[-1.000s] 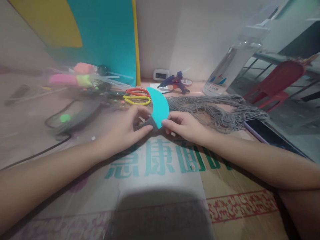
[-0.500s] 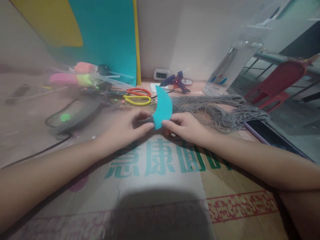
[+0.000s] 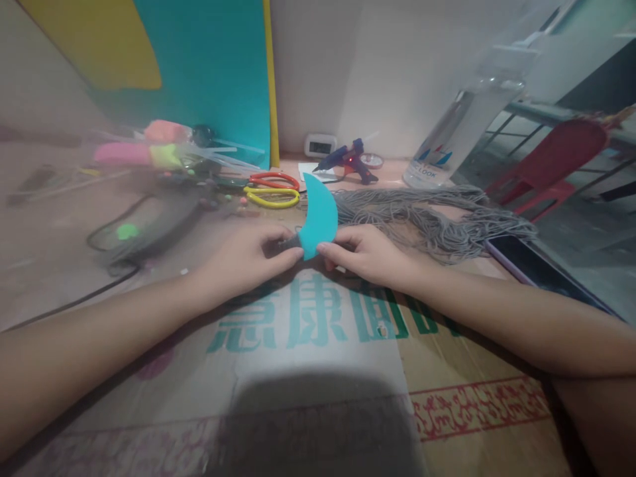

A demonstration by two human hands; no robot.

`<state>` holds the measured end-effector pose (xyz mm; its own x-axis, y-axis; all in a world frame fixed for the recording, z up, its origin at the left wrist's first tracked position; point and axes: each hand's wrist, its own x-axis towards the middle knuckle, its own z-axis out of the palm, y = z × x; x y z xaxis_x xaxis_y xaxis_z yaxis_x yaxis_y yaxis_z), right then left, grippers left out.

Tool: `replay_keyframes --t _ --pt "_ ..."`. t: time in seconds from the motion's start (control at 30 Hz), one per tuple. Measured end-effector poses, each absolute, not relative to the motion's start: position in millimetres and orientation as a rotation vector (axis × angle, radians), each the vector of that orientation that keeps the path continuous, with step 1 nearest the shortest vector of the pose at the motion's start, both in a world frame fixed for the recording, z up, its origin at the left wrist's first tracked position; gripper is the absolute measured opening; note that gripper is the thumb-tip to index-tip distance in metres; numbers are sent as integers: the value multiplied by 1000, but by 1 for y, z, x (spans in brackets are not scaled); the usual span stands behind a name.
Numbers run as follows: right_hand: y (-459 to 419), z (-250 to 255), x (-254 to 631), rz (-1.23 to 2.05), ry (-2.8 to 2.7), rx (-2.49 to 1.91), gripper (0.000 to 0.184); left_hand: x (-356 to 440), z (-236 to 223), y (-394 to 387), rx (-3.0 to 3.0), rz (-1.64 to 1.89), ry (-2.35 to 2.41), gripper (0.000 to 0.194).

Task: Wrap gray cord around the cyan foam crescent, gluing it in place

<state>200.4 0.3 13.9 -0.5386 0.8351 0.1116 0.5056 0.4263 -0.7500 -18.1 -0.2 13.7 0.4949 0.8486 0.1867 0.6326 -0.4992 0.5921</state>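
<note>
A turquoise crescent-shaped cutout [image 3: 318, 215], apparently foam or paper, is held upright above the cardboard. My right hand [image 3: 370, 255] pinches its lower right part, thumb in front and fingers behind. At the lower left edge, dark grey cord [image 3: 291, 244] meets the cutout. My left hand [image 3: 253, 258] is closed on that cord, and its thumb tip touches the cutout's edge. Fingers behind the piece are partly hidden, so how the cord joins it cannot be made out.
Behind lie scissors [image 3: 273, 189] with red and yellow handles, a glue gun [image 3: 350, 161] with a red light, and a small digital display [image 3: 320, 144]. Grey cords [image 3: 437, 222], a phone [image 3: 546, 271] and a clear bottle [image 3: 447, 139] are at right. Printed cardboard [image 3: 322, 384] covers the front.
Both hands and the turquoise cutout have shifted slightly left and a touch lower. The grip of each hand looks the same.
</note>
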Motion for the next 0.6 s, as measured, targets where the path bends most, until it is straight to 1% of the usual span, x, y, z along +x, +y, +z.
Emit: replay_keyframes --t 0.47,0.6 --pt "0 17 201 952 -2152 -1222 37 -21 7 5 2237 695 1085 29" --pt "-1 17 201 943 -2154 -1213 37 -23 4 6 2076 855 1124 33"
